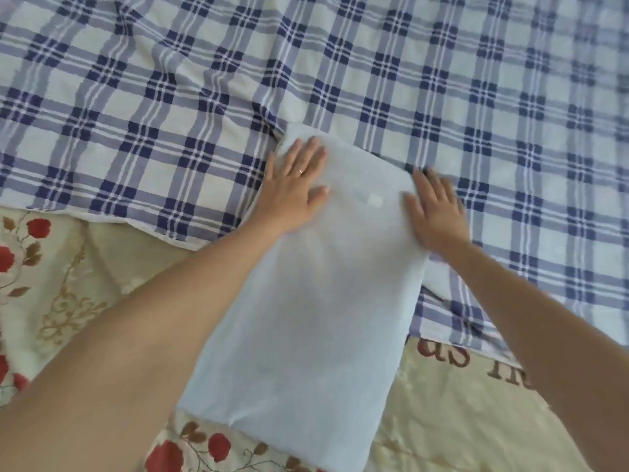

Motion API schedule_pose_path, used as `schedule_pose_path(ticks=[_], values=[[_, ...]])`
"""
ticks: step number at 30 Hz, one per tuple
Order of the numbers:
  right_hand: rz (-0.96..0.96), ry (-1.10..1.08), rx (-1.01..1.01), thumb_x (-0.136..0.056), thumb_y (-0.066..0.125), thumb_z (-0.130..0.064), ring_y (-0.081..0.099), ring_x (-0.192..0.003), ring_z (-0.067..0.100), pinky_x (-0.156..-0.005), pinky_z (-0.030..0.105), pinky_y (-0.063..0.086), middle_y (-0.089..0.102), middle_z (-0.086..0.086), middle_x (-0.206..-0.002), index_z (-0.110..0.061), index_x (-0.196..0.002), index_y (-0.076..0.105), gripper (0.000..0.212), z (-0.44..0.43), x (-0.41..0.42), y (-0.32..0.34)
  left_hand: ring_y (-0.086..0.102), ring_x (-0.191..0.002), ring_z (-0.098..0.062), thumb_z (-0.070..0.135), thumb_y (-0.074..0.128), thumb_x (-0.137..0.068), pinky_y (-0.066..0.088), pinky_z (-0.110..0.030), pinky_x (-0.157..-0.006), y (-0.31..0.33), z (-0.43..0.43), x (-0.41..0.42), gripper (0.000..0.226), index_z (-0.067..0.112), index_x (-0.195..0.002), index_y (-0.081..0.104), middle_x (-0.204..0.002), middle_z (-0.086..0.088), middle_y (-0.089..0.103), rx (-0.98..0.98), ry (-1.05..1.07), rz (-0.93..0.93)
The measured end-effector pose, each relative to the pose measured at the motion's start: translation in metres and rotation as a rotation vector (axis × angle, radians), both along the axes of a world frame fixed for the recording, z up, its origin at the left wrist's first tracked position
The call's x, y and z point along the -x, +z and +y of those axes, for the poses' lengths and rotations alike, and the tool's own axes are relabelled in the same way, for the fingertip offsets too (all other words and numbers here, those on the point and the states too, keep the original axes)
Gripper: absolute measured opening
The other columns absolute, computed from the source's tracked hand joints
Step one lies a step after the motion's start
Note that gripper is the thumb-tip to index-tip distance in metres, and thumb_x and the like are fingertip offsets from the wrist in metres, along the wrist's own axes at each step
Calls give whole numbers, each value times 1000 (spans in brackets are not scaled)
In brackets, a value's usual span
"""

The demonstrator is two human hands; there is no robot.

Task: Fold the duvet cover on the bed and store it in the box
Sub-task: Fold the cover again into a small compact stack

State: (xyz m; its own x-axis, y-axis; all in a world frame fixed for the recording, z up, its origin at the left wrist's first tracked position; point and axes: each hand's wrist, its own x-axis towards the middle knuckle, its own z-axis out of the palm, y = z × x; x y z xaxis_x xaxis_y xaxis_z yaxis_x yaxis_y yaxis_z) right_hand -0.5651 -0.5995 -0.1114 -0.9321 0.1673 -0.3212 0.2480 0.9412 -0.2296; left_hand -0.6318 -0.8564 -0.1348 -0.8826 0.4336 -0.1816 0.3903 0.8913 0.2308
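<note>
A bed (112, 243), seen from above. Spread over its far part and right side, a blue-and-white plaid sheet (374, 69), rumpled in shallow creases, near edge running slantwise from the left down to the lower right. Along the near side, a cream quilted cover (469, 420) with red flowers, gold scrollwork and dark red lettering, partly hidden. Lying across both, a folded pale blue duvet cover (306, 318), long and rectangular, far end on the plaid, near end on the cream, slanting leftward toward the near end.
</note>
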Motion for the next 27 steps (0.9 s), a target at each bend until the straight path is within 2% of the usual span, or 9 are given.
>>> schedule_pose_path(ticks=[5,7,10,12,14,17,20,22,27], values=[[32,-117,-280,-102,21,-34,-9,-147,29,-115,56,-9,-6,3,-160,-20,-153,-1,57,-39,9,6,-18,-145,-22,50,37,-94,-2,-59,-114,6,14,10,73,30,-151,-3,-158,3,-17,69,22,-64],[141,116,-180,-99,25,-42,-5,-147,30,-111,60,-9,-3,1,-161,-25,-153,0,62,-73,-23,8,-14,-145,-33,49,38,-92,3,-62,-113,14,12,-9,72,29,-151,2,-159,-5,-12,82,30,-32],[83,427,-120,-92,24,-60,13,-145,35,-104,73,7,13,-7,-159,-40,-149,17,61,-84,-85,-4,-6,-145,-35,54,30,-90,8,-64,-111,11,-15,-69,72,28,-151,4,-160,-5,-6,144,-76,-7],[51,313,-145,-88,27,-68,11,-146,32,-103,73,12,12,-9,-159,-44,-148,18,65,-63,-106,-14,0,-146,-32,57,26,-88,12,-63,-111,4,-54,-102,72,29,-152,8,-160,-1,-1,139,-121,-21],[16,131,-124,-88,29,-69,-4,-146,32,-104,72,-1,-2,-10,-160,-45,-149,7,69,-59,-114,-15,3,-146,-30,58,20,-89,8,-62,-112,2,-86,-112,71,30,-152,4,-160,0,-5,149,-79,-62],[14,-33,-187,-96,30,-48,-11,-145,37,-105,69,-12,-11,4,-160,-32,-152,1,65,-111,-125,-5,-5,-145,-37,52,23,-92,-6,-65,-108,14,-76,-135,67,26,-152,7,-159,-5,-9,182,64,3],[123,133,-156,-94,33,-37,5,-145,37,-107,70,-3,9,6,-160,-20,-152,14,64,-178,-163,-7,3,-145,-40,45,32,-92,-1,-67,-110,20,-54,-183,65,17,-150,20,-159,-8,5,137,-138,71],[122,276,-170,-93,38,-44,10,-145,36,-107,71,-1,18,0,-159,-23,-151,19,65,-189,-199,-19,7,-145,-38,47,32,-90,9,-70,-107,10,-82,-207,67,21,-150,16,-159,-1,10,208,-303,57],[79,318,-131,-89,30,-56,3,-146,32,-106,69,-6,15,-7,-159,-37,-150,19,65,-154,-255,-28,2,-146,-23,44,15,-94,-3,-54,-115,-11,-175,-223,62,29,-151,-2,-159,-4,6,223,-51,-53]])
